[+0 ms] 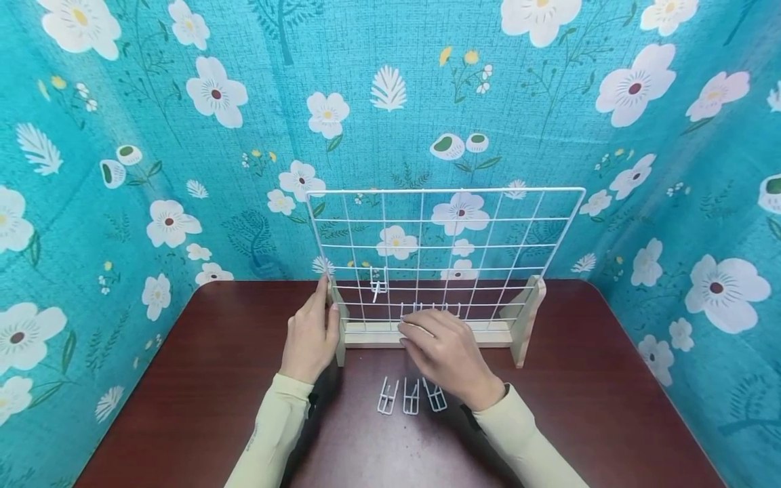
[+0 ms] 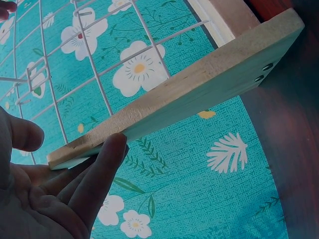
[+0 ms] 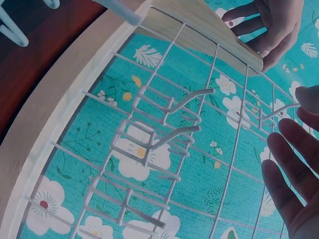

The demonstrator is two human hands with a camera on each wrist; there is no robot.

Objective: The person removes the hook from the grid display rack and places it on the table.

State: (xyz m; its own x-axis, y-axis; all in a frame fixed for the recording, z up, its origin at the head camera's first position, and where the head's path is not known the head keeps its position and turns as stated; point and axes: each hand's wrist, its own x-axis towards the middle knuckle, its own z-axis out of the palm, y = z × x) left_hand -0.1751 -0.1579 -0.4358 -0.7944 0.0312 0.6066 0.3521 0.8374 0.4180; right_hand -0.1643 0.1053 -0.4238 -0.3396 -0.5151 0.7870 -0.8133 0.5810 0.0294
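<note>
At a dark red tabletop (image 1: 213, 352), I rest my left hand (image 1: 308, 342) against the left upright (image 2: 199, 79) of a wooden stand, fingers outstretched along its outer face and thumb set apart on the grid side, apparently to steady the frame rather than grip it. My right hand (image 1: 448, 349) hovers before the lower part of the white wire grid (image 1: 421, 220), its fingers parted and loosely bent, with nothing visible between them; whether a fingertip brushes the wire, I cannot tell.

Three hooks hang side by side low on the grid: the first hook (image 3: 169, 105), the second hook (image 3: 149, 148) and the third hook (image 3: 125, 203), their prongs jutting toward me, probably so that they can bear things. The upper hook (image 1: 378, 286) hangs alone, higher and to the left. The base bar (image 1: 366, 337) joins the left upright to the right upright (image 1: 526, 322), so the grid stands without being held.

Between my forearms lie the left loose hook (image 1: 387, 398), the middle loose hook (image 1: 411, 396) and the right loose hook (image 1: 435, 394), near one another and within easy reach, closed ends toward me. Flowered turquoise cloth (image 1: 244, 169) hangs behind.
</note>
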